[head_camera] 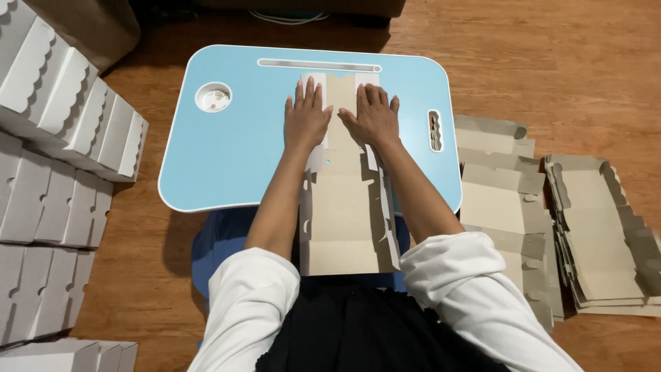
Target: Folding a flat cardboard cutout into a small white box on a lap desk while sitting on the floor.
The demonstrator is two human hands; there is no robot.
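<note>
Cardboard blank (342, 207) runs lengthwise from worktop (227, 151) far edge back over near edge toward me. I see left hand (306, 118) and right hand (372, 117) flat, fingers spread, pressing its far end, gripping nothing.

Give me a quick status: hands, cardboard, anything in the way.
Left hand and right hand flat, palms down on the unfolded cardboard box blank. Blank lies across the blue lap table. Nothing on the blank besides the hands.
</note>
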